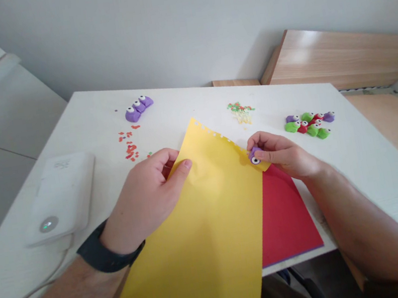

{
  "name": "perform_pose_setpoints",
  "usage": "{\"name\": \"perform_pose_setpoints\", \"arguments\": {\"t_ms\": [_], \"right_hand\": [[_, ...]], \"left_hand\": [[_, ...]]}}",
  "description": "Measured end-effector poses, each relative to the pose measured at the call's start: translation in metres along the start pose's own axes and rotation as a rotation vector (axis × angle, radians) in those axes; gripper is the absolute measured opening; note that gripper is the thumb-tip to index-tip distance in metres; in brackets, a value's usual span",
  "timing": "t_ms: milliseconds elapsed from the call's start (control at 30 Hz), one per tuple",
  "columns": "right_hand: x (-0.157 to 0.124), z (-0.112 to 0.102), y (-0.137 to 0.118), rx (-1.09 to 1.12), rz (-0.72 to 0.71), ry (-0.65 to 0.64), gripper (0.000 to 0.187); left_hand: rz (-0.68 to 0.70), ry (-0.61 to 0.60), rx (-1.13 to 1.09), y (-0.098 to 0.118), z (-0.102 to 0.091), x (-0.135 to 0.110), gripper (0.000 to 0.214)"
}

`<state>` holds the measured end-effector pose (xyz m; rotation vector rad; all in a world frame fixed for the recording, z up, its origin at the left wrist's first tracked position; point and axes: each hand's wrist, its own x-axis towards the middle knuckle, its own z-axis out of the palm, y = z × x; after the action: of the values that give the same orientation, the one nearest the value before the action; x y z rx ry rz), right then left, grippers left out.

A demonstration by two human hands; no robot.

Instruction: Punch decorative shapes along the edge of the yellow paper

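Note:
My left hand (146, 197) pinches the left edge of a yellow paper sheet (206, 218), thumb on top. The sheet's far edge shows a row of punched notches. My right hand (283, 153) grips a small purple paper punch (255, 155) that sits over the sheet's right corner. Under the yellow sheet lies a red sheet (288, 215) on the white table (184, 106).
Three purple punches (138, 107) stand at the back left, with red paper bits (130, 147) near them. A heap of green, red and yellow bits (240, 111) lies mid-back. Several green, red and purple punches (310, 124) sit at the right. A white device (61, 196) with a cable rests at the left.

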<state>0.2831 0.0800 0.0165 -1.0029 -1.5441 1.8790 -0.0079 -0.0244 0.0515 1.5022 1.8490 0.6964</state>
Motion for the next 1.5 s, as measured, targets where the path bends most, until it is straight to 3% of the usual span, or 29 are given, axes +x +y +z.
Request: {"name": "perform_pose_setpoints", "arguments": {"t_ms": [867,1500], "right_hand": [[-0.0004,-0.0012,0.0003,-0.057,-0.030,0.007,0.016],[0.0009,-0.0033,-0.0009,-0.018,-0.017,0.023,0.023]], "left_hand": [[0.015,0.032,0.011,-0.0045,0.0014,0.0012,0.028],[0.009,0.019,0.016,-0.0066,0.0017,0.0010,0.028]]}}
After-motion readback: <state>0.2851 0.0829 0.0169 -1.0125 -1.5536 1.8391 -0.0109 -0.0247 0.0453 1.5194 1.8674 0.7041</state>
